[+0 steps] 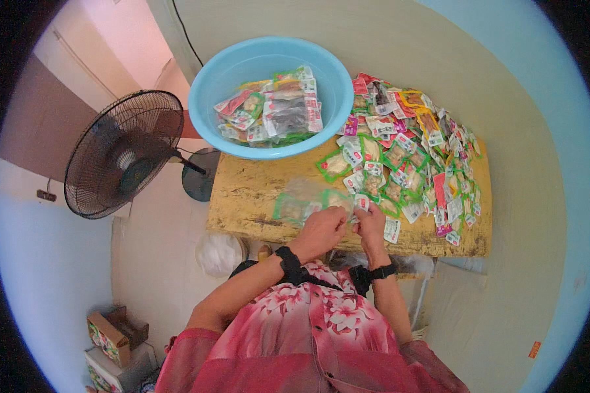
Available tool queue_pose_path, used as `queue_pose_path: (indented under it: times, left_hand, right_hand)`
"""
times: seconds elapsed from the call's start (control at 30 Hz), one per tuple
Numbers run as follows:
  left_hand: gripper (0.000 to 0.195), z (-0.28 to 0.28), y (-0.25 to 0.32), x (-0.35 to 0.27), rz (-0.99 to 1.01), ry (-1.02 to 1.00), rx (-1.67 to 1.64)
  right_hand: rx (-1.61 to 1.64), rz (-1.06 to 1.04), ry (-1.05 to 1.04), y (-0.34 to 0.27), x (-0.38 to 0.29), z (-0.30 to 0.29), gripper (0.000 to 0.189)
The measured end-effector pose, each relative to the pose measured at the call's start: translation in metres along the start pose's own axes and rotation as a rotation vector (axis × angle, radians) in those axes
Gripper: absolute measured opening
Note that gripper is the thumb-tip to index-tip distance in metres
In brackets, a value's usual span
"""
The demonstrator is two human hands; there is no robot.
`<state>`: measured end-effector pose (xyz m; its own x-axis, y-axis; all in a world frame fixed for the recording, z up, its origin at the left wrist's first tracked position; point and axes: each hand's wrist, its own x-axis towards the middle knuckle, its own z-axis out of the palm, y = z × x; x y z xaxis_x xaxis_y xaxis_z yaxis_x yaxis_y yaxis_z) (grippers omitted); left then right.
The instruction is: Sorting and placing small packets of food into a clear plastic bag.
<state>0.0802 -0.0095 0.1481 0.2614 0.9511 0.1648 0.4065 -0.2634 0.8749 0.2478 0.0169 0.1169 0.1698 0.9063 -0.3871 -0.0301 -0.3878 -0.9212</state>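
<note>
Over the front of the worn yellow wooden table (246,191), my left hand (324,231) is closed on the edge of a clear plastic bag (300,189). Green-edged food packets (292,209) show inside or under the clear film; which cannot be told. My right hand (370,226), just beside it, pinches a small green-and-white food packet (361,202) at the bag's right end. A large heap of small sealed food packets (403,157) covers the table's right side. One white packet (392,230) lies just right of my right hand.
A light blue plastic basin (201,113) holding stacked packets stands at the back left of the table. A black pedestal fan (125,157) is on the left. A white bag-lined bin (220,254) stands below the table's front edge. Cardboard boxes (120,358) are at lower left; a wall closes the back.
</note>
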Motion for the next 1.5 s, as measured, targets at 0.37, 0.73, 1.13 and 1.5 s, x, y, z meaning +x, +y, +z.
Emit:
queue_pose_path:
  times: [0.37, 0.73, 1.13, 1.5]
  left_hand:
    - [0.011, 0.009, 0.001, 0.002, 0.038, -0.027, 0.057]
    - [0.016, 0.014, -0.012, 0.003, 0.025, -0.036, -0.055]
    - [0.089, -0.062, -0.102, -0.002, -0.386, 0.027, 0.298]
    - [0.1, -0.068, -0.123, -0.015, -0.285, -0.06, 0.332]
  right_hand:
    - [-0.075, 0.045, -0.175, 0.033, 0.004, 0.003, 0.006]
    - [0.164, 0.204, -0.549, 0.071, 0.051, 0.004, 0.039]
    - [-0.275, -0.167, -0.429, 0.037, 0.051, 0.025, 0.041]
    - [-0.206, -0.109, -0.412, 0.063, 0.104, 0.056, 0.018]
